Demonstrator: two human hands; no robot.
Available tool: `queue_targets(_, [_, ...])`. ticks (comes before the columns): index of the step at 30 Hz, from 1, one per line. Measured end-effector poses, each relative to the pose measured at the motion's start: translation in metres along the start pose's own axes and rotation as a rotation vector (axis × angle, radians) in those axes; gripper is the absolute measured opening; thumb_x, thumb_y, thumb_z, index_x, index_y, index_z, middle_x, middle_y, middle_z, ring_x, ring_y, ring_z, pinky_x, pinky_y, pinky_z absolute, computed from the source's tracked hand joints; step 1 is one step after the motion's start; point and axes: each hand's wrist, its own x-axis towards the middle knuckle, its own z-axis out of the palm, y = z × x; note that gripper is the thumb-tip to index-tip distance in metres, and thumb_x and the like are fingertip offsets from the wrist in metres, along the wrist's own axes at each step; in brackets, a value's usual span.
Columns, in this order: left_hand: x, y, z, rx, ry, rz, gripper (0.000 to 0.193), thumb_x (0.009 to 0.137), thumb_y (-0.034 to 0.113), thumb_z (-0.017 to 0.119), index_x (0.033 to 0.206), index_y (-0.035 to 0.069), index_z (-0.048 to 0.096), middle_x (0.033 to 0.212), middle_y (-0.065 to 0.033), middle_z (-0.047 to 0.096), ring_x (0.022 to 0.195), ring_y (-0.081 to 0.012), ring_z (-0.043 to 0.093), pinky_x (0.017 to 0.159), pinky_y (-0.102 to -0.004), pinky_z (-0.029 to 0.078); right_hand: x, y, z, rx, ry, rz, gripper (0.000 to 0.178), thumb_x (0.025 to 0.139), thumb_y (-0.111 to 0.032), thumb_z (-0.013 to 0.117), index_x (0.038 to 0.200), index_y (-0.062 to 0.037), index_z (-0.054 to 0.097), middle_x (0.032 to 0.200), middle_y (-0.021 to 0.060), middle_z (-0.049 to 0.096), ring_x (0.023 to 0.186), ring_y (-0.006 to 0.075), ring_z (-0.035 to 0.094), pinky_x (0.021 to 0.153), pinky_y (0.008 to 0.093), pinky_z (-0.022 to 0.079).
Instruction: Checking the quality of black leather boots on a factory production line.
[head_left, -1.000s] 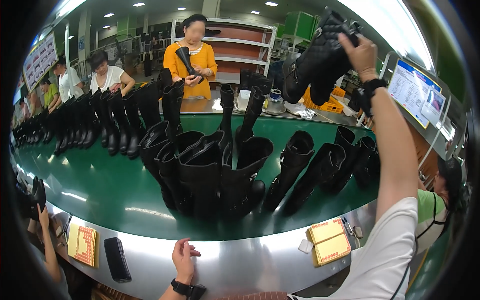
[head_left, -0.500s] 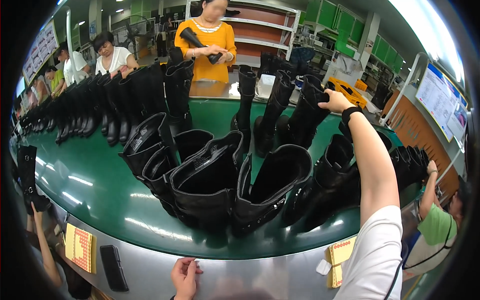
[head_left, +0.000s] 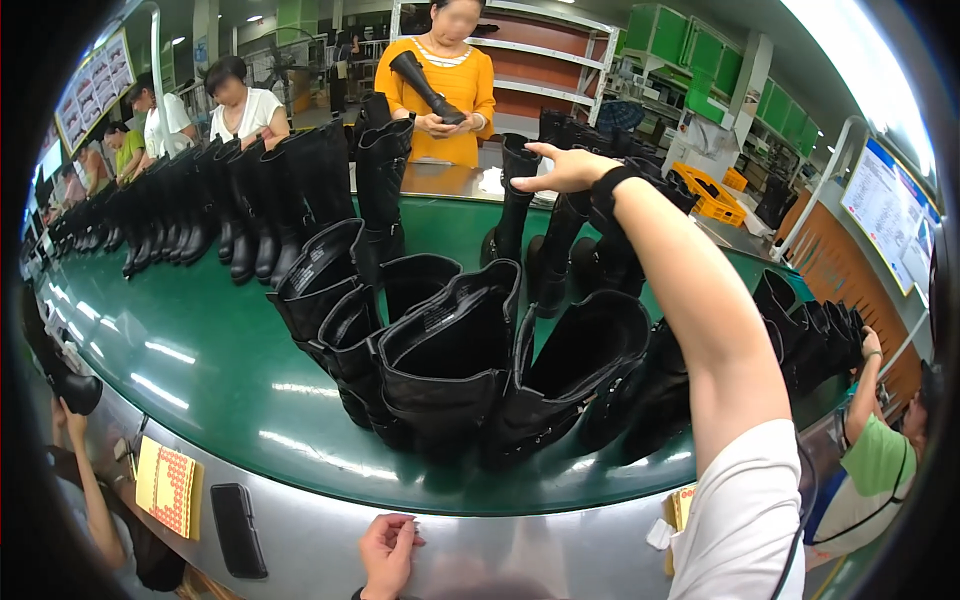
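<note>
My right hand (head_left: 572, 168) stretches across the table with thumb and fingers spread apart. Its fingertips are at the top of a narrow tall black boot (head_left: 511, 200); I cannot tell if they touch it. Under my wrist and forearm more black boots (head_left: 562, 225) stand upright, partly hidden. My left hand (head_left: 388, 552) rests low at the metal front edge, fingers curled and thumb pressed to them; whatever they hold, if anything, is too small to make out. Between my hands stand wide-topped black boots (head_left: 440, 400) with straps and buckles, their openings facing up.
The green table (head_left: 220, 340) carries a long row of black boots (head_left: 240, 215) on the left. A phone (head_left: 238, 530) and a yellow sticker pad (head_left: 166, 487) lie on the metal edge. Across the table a person in orange (head_left: 440, 90) holds a boot. Others work at both sides.
My right hand has let go of a boot at the right and moved left to the narrow boot's top. The person opposite has tilted their boot and shifted their grip to its foot.
</note>
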Motion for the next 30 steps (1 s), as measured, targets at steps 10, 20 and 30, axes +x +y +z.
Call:
queue_targets(10, [0.001, -0.007, -0.001, 0.123, -0.013, 0.006, 0.01, 0.092, 0.003, 0.055, 0.098, -0.004, 0.058, 0.083, -0.01, 0.064, 0.069, -0.0146, 0.063, 0.067, -0.027, 0.051, 0.03, 0.036, 0.03, -0.152, 0.261, 0.329, 0.059, 0.073, -0.05, 0.071, 0.114, -0.0068, 0.067, 0.12, 0.0143, 0.063, 0.113, 0.0301, 0.06, 0.094, 0.0406, 0.048])
queue_targets(20, [0.002, -0.005, 0.003, 0.038, -0.035, 0.062, 0.01, 0.091, 0.005, 0.056, 0.094, -0.003, 0.059, 0.079, -0.0047, 0.06, 0.065, -0.0117, 0.06, 0.062, -0.0244, 0.051, -0.115, 0.064, -0.11, 0.269, 1.142, 0.176, 0.045, 0.069, -0.05, 0.066, 0.08, -0.0066, 0.073, 0.09, 0.0194, 0.069, 0.088, 0.0334, 0.066, 0.082, 0.0398, 0.051])
queue_targets(30, [0.004, -0.015, 0.003, -0.039, -0.07, 0.106, 0.009, 0.092, 0.007, 0.056, 0.094, -0.001, 0.059, 0.078, -0.0047, 0.06, 0.064, -0.0118, 0.058, 0.06, -0.0251, 0.05, -0.405, 0.046, -0.255, 0.591, 0.958, -0.423, 0.026, 0.085, -0.019, 0.062, 0.101, 0.0012, 0.067, 0.094, 0.0101, 0.067, 0.082, 0.0152, 0.063, 0.073, 0.0261, 0.051])
